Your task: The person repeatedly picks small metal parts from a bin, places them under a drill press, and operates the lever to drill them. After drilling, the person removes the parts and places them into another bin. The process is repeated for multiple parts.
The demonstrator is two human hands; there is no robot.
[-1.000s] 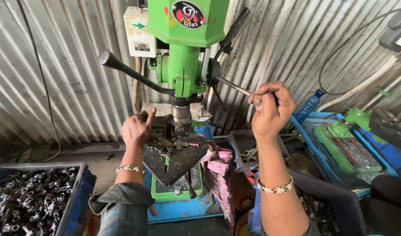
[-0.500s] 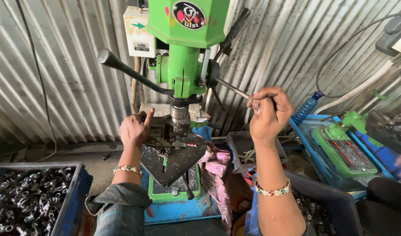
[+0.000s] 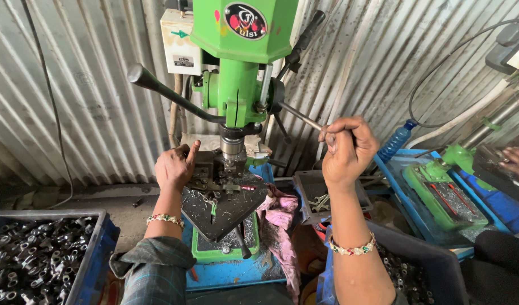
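From the head view, the right hand (image 3: 349, 148) was closed in a fist around the end of a feed handle (image 3: 300, 116) on the green drill press (image 3: 243, 62), right of the spindle. The left hand (image 3: 176, 167) rested on the metal workpiece (image 3: 215, 179) clamped on the dark drill table (image 3: 221, 206) just below the chuck (image 3: 233, 148), fingers curled over it, forefinger raised. A blue crate of metal parts (image 3: 36, 261) sat near left. A pink rag (image 3: 279, 206) lay right of the table.
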